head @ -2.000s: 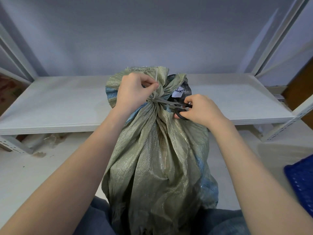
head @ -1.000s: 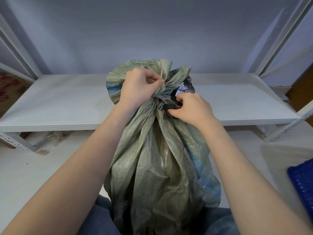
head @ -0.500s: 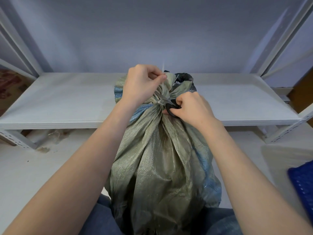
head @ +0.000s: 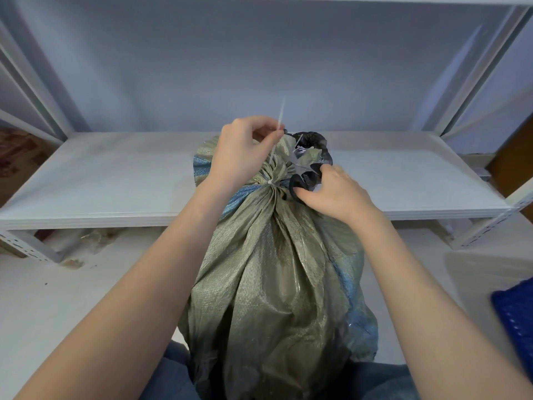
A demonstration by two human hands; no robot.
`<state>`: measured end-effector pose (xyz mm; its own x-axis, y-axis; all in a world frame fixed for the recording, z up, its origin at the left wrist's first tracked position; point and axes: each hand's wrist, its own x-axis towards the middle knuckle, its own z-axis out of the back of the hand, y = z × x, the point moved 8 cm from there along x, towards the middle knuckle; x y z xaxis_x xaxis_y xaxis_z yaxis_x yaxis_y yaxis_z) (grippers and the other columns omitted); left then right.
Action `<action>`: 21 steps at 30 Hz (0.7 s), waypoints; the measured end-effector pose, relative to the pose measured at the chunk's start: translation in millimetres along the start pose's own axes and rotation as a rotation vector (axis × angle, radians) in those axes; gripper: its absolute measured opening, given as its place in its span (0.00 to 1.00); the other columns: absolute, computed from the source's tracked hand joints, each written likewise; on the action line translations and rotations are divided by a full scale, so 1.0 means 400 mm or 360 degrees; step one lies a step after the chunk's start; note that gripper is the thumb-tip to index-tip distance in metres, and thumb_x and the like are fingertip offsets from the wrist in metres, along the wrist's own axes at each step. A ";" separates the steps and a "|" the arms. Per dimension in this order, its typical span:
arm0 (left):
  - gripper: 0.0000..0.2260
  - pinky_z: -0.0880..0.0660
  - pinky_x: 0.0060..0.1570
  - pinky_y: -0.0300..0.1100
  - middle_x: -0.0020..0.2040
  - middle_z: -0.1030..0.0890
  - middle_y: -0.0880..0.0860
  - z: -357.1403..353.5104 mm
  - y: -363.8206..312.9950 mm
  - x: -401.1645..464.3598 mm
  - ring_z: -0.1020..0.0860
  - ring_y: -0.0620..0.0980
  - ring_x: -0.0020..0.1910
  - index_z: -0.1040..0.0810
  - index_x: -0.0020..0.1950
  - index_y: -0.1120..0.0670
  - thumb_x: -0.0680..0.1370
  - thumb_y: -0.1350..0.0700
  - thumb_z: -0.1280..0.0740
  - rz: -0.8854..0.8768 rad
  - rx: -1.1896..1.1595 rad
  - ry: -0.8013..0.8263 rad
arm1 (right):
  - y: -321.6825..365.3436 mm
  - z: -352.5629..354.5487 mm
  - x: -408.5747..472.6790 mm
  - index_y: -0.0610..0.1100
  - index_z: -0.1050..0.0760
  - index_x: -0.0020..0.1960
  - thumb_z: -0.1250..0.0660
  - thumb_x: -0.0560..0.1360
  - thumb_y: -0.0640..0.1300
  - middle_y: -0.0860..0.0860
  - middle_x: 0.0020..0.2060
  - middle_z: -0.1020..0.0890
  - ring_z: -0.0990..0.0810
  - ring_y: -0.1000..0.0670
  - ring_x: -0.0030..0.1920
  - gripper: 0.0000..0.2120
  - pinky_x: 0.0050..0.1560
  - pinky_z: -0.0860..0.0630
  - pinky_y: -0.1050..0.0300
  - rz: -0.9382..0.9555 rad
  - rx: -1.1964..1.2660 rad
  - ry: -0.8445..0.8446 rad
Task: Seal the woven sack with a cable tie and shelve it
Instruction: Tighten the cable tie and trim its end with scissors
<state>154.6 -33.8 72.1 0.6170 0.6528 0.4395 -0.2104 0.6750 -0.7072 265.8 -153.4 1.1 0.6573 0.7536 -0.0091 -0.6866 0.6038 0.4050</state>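
A green woven sack (head: pixel 274 284) with blue stripes stands upright between my knees, its neck bunched tight. A white cable tie (head: pixel 272 157) circles the neck, its lock at the front and its long tail pointing up. My left hand (head: pixel 242 151) pinches that tail above the neck. My right hand (head: pixel 331 194) is at the right side of the neck with black-handled scissors (head: pixel 301 180) in its fingers; the blades are hidden behind the sack's folds. A black liner (head: pixel 311 140) shows at the sack's mouth.
A white metal shelf board (head: pixel 115 180) runs across behind the sack, with slanted white uprights (head: pixel 473 79) at both sides. Another shelf level (head: pixel 43 298) lies lower. A blue crate edge (head: pixel 516 319) sits at the right. A brown box (head: pixel 14 157) is at far left.
My left hand has lifted, pulling the cable tie's tail up and straight. My right hand with the scissors has moved closer to the neck, then slightly right; the sack's top has bunched lower.
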 end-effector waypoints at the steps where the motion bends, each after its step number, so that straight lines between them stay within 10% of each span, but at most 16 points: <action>1: 0.07 0.29 0.40 0.29 0.36 0.22 0.42 -0.007 -0.003 -0.002 0.24 0.39 0.36 0.17 0.50 0.51 0.76 0.53 0.33 -0.0008 0.0019 0.0032 | -0.008 0.003 0.001 0.41 0.35 0.65 0.39 0.71 0.63 0.44 0.63 0.30 0.28 0.40 0.63 0.32 0.56 0.29 0.47 -0.0033 0.0036 0.0005; 10: 0.08 0.22 0.46 0.47 0.43 0.21 0.50 -0.047 -0.043 -0.009 0.18 0.53 0.39 0.18 0.52 0.52 0.78 0.54 0.35 -0.0084 0.0016 0.0123 | -0.071 0.078 -0.001 0.35 0.33 0.59 0.46 0.80 0.48 0.38 0.59 0.28 0.26 0.34 0.55 0.16 0.50 0.29 0.45 -0.0111 0.0185 -0.0289; 15: 0.09 0.28 0.42 0.36 0.43 0.22 0.53 -0.102 -0.082 -0.014 0.19 0.52 0.36 0.18 0.55 0.53 0.78 0.56 0.35 -0.0130 0.0032 0.0205 | -0.131 0.130 -0.018 0.41 0.28 0.44 0.39 0.78 0.47 0.38 0.49 0.20 0.24 0.35 0.50 0.10 0.40 0.35 0.52 -0.0184 0.0054 -0.0504; 21: 0.09 0.25 0.42 0.33 0.38 0.19 0.49 -0.236 -0.105 -0.008 0.18 0.45 0.33 0.20 0.56 0.53 0.76 0.57 0.32 -0.0064 -0.0057 0.0402 | -0.235 0.170 -0.025 0.39 0.27 0.57 0.35 0.76 0.47 0.39 0.53 0.19 0.23 0.36 0.54 0.14 0.46 0.29 0.50 -0.0465 0.0150 -0.0707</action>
<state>233.2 -96.8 48.1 0.7952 0.5160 0.3186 -0.1577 0.6832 -0.7130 345.1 -235.5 25.3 0.8988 0.3629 0.2458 -0.4382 0.7303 0.5241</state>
